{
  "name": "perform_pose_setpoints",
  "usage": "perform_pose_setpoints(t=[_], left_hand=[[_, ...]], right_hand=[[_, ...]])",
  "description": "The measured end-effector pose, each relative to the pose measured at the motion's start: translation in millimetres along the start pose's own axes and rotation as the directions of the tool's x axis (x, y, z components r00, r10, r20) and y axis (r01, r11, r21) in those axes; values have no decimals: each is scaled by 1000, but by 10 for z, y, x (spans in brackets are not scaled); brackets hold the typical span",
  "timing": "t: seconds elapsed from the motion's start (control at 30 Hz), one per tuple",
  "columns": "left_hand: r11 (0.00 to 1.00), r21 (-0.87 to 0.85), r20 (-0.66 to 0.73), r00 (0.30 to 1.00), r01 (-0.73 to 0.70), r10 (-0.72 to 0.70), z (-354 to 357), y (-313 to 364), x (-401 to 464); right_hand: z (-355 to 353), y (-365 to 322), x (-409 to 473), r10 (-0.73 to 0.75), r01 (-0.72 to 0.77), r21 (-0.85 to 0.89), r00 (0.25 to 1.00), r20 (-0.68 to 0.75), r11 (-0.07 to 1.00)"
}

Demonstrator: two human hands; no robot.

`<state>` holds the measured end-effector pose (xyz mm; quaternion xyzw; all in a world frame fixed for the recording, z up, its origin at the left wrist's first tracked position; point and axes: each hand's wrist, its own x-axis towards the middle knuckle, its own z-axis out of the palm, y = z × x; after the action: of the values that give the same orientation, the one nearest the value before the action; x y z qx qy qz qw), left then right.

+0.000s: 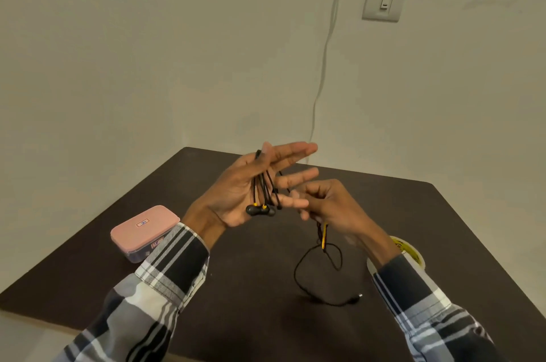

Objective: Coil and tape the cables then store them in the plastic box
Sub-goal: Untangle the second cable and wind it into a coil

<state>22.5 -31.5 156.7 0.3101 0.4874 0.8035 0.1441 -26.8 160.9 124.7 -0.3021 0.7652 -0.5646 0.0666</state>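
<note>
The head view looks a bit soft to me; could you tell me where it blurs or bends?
Head view: dim, warm light; the right hand is slightly motion-blurred, the left hand and earphone cable sharper; wide-angle distortion tilts the wall switch.

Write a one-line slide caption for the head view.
Left hand spread open with earphone cable looped across it, right hand feeding the cable; closed pink-lidded plastic box waits.

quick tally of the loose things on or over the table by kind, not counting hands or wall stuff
Black earphone cable with yellow accents, being wound round the left hand: 1
Clear plastic box with pink lid: 1
Roll of tape with yellow print, partly hidden behind the right forearm: 1
Total: 3
</note>
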Motion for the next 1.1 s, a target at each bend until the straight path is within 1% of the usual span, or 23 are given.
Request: perform_pose_setpoints(t=[0.07, 0.13, 0.2, 0.27, 0.3, 0.33, 0.4, 0.43, 0.47, 0.5, 0.57, 0.63, 0.7, 0.73, 0.8, 0.87, 0.93, 1.0, 1.1], left_hand=[[999, 27, -98, 994, -40, 42, -6, 28, 44], [994, 101, -194, 979, -45, 64, -36, 52, 85], [980, 201, -255, 965, -7, 59, -88, 45, 114], [928, 367, -294, 955, 68, 46, -150, 5, 128], [868, 484, -303, 952, 114, 45, -174, -21, 133], [770, 618, -300, 953, 158, 45, -185, -45, 138], [503, 838, -257, 966, 212, 20, -181, -99, 146], [385, 897, -231, 973, 217, -10, -163, -128, 155], [291, 934, -202, 978, 208, -49, -132, -158, 159], [221, 955, -180, 979, 197, -95, -114, -194, 157], [121, 975, -162, 968, 187, -194, -95, -261, 159], [59, 982, -163, 959, 181, -230, -74, -312, 158], [59, 983, -156, 957, 175, -243, -25, -320, 167], [89, 982, -140, 958, 167, -248, 14, -300, 169], [207, 964, -110, 961, 166, -254, 84, -241, 163], [371, 913, -67, 961, 167, -269, 47, -192, 129], [498, 840, -61, 950, 215, -308, -25, -169, 74], [564, 780, -96, 942, 272, -322, -78, -140, 27], [592, 735, -135, 927, 330, -350, -104, -93, -19]], right_hand=[[78, 48, -74, -12, 12, -3, 999, 51, 1000], [149, 72, -162, -30, 34, -37, 995, 96, 999], [190, 89, -245, -42, 51, -69, 990, 133, 996], [194, 100, -311, -39, 56, -118, 989, 146, 991], [179, 97, -337, -33, 55, -153, 989, 144, 987], [155, 98, -353, -24, 51, -192, 990, 137, 980], [94, 75, -382, -8, 37, -246, 993, 118, 968], [53, 52, -388, -2, 30, -260, 994, 108, 965], [3, 30, -391, 1, 24, -271, 996, 91, 962], [-52, 4, -385, -2, 21, -279, 998, 69, 960], [-169, -48, -366, -21, 25, -275, 1000, 17, 961], [-269, -106, -336, -56, 46, -264, 998, -30, 964], [-324, -148, -301, -95, 73, -297, 994, -62, 952], [-331, -158, -282, -108, 81, -308, 991, -72, 948], [-333, -167, -254, -118, 89, -281, 989, -88, 956], [-341, -150, -245, -130, 103, -261, 988, -86, 960], [-354, -93, -248, -125, 107, -262, 991, -50, 959], [-358, -12, -249, -94, 90, -281, 996, 2, 955], [-354, 112, -258, -40, 43, -284, 999, 17, 958]])
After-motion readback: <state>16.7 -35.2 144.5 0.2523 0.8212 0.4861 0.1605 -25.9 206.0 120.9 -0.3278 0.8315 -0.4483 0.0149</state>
